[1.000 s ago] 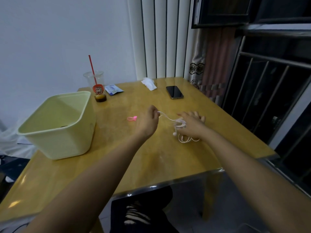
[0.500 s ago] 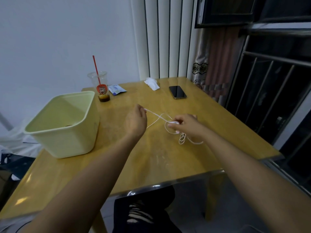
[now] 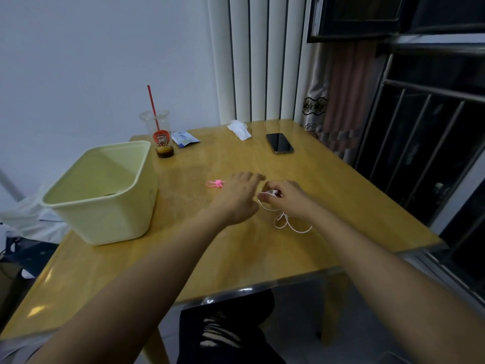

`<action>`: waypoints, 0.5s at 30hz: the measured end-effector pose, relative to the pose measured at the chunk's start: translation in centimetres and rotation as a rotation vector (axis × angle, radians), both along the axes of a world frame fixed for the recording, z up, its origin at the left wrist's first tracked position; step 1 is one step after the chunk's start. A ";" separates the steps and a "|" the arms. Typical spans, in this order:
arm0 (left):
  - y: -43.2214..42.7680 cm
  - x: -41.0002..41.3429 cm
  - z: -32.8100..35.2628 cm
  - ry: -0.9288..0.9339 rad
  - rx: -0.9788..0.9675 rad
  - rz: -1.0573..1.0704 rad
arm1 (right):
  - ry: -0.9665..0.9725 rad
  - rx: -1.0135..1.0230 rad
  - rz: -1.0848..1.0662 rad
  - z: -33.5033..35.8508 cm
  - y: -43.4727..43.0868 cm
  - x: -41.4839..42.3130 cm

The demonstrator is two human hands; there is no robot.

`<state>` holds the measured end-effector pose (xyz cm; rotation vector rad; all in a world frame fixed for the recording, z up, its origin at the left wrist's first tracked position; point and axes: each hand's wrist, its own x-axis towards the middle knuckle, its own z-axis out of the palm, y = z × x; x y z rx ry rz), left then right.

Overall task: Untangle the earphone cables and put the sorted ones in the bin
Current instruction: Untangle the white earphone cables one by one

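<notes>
My two hands had closed in on each other over the middle of the table. Half a second before, my left hand (image 3: pixel 237 198) had been out to the side, drawing a strand taut away from my right hand (image 3: pixel 288 199). Now the two were almost touching and no stretched strand showed between them. My right hand pinched the white earphone cable (image 3: pixel 284 223) between thumb and forefinger, near what looked like an earbud end. The rest trailed from under that hand in a few loose loops on the wood. My left hand showed me only its back, fingers reaching toward the pinch, and I could not tell whether it held any cable. I took this for a regrip partway through the untangling: the loops lay crossed, so nothing was ready for the bin.

Around me were a pale wall, white vertical blinds, a curtain and a dark barred window on my right. The yellow wooden table (image 3: pixel 262 264) was glossy. The pale green bin (image 3: pixel 110 222) stood at its left edge, well apart from the cable, with something dark low inside that I could not make out. At the far side were a plastic cup (image 3: pixel 157 127) with a red straw, a phone (image 3: pixel 279 143), a crumpled tissue (image 3: pixel 239 128) and a small packet (image 3: pixel 184 138). Just beyond my left hand lay a pink cable tie (image 3: pixel 215 183), which that hand had covered a moment before.
</notes>
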<state>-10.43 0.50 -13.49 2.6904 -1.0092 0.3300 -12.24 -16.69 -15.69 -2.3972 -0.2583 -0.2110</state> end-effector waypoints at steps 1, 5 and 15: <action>-0.8 -0.4 -0.1 0.067 0.064 0.017 | 0.002 -0.011 0.006 0.2 0.1 -0.1; -1.7 -0.4 -0.7 0.612 -0.274 0.087 | -0.011 -0.048 0.002 0.3 0.0 -0.3; -0.1 1.0 -0.3 0.459 -0.450 0.288 | 0.180 0.301 0.036 -0.2 -2.1 -1.1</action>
